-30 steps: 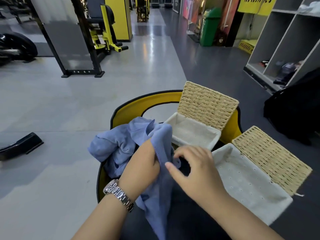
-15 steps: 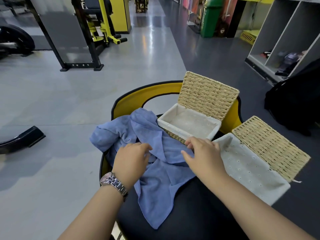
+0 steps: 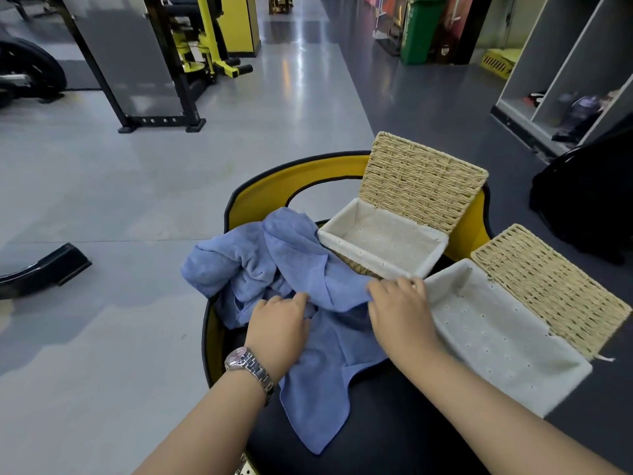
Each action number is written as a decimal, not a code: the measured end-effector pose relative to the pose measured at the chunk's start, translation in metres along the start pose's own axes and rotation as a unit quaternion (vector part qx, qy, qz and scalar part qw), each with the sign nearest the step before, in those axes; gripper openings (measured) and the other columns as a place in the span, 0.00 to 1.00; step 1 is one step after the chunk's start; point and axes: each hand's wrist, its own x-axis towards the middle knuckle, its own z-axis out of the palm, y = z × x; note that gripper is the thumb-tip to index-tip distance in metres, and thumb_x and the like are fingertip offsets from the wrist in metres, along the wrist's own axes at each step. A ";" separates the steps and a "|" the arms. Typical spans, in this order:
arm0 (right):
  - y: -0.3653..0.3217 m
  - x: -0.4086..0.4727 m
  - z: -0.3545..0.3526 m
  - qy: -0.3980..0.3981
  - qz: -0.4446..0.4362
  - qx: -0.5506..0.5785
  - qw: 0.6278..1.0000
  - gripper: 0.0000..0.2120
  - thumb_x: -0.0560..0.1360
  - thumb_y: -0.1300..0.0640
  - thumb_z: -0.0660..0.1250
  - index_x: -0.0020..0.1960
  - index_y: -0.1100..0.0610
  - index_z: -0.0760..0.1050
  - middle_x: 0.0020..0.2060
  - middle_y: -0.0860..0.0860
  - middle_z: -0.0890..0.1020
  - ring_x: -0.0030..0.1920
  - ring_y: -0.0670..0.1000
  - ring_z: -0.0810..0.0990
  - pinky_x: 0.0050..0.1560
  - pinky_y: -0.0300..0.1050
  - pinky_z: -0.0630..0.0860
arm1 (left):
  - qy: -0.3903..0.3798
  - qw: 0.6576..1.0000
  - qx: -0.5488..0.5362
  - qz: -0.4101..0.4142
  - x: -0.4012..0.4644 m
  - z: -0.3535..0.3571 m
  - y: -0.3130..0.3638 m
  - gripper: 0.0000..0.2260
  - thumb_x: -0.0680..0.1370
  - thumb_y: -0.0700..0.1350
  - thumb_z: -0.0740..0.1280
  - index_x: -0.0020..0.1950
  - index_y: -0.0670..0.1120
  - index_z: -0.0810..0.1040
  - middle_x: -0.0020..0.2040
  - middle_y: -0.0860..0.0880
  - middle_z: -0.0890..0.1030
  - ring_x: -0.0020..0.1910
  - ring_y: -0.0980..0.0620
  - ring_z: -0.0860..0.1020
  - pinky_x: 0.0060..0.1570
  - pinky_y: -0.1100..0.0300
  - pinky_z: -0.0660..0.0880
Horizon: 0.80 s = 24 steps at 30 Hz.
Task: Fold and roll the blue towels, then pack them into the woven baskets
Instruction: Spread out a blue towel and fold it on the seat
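A heap of blue towels (image 3: 274, 265) lies crumpled on the left of a black seat (image 3: 394, 423). One blue towel (image 3: 329, 365) is spread flatter towards me. My left hand (image 3: 279, 329), with a metal watch on the wrist, rests on that towel with fingers curled into a fold. My right hand (image 3: 400, 313) pinches the towel's right edge beside the baskets. Two woven baskets with white liners stand with lids up: the far basket (image 3: 424, 265) and the near basket (image 3: 548, 389). Both look empty inside.
The seat has a yellow backrest (image 3: 291, 180) curving behind the towels. Grey gym floor lies to the left, with a black machine foot (image 3: 44, 269) and a weight frame (image 3: 161, 121) beyond. Grey shelves (image 3: 565, 80) and a black bag (image 3: 589, 200) stand at the right.
One second ago my left hand held the towel up off the seat. The towel has since come down onto the seat, and both hands have lowered onto it and moved apart.
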 end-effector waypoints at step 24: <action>0.054 -0.019 -0.125 0.049 0.093 0.265 0.959 0.03 0.75 0.55 0.67 0.42 0.50 0.77 0.27 0.49 0.76 0.31 0.50 0.75 0.33 0.46 0.67 | -0.118 0.957 -0.258 0.066 -0.014 0.016 0.070 0.31 0.75 0.55 0.67 0.74 0.61 0.56 0.64 0.54 0.75 0.63 0.50 0.73 0.61 0.53 0.71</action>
